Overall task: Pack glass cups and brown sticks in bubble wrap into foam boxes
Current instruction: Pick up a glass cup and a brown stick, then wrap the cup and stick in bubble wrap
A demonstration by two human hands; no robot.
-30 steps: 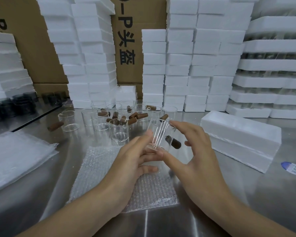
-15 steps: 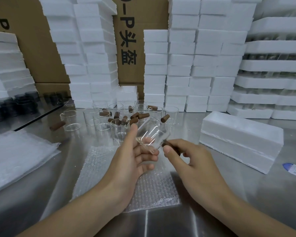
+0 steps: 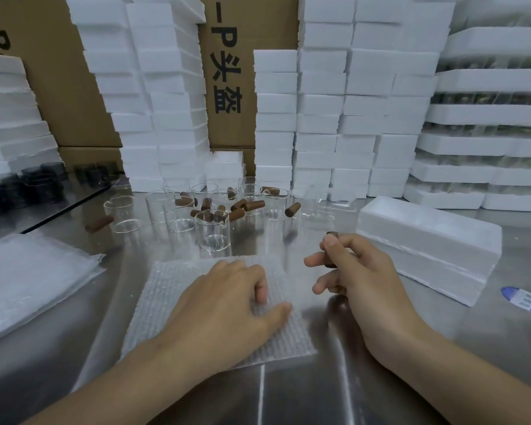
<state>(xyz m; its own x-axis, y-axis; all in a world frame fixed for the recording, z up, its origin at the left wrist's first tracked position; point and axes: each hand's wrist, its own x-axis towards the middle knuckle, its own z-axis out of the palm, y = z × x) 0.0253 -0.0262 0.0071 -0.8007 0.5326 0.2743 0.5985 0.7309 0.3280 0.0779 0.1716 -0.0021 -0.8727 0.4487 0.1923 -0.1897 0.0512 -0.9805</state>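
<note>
A bubble wrap sheet (image 3: 172,302) lies flat on the steel table in front of me. My left hand (image 3: 227,305) rests palm-down on it, thumb and forefinger pinching the wrap. To the right and a little above the table, my right hand (image 3: 356,274) grips one brown stick (image 3: 330,253) upright. Several clear glass cups (image 3: 212,231) stand behind the sheet, with loose brown sticks (image 3: 249,207) among them. One blurred clear cup (image 3: 319,207) sits at the right end of that group. A long white foam box (image 3: 426,237) lies closed at the right.
A pile of bubble wrap sheets (image 3: 28,286) lies at the left. Dark cups (image 3: 22,188) stand at the far left. Tall stacks of foam boxes (image 3: 319,118) and cardboard cartons (image 3: 224,72) wall off the back. A blue label (image 3: 524,299) lies at the right edge.
My left hand let go of the glass cup and dropped onto the bubble wrap. My right hand drew back to the right, still holding the brown stick.
</note>
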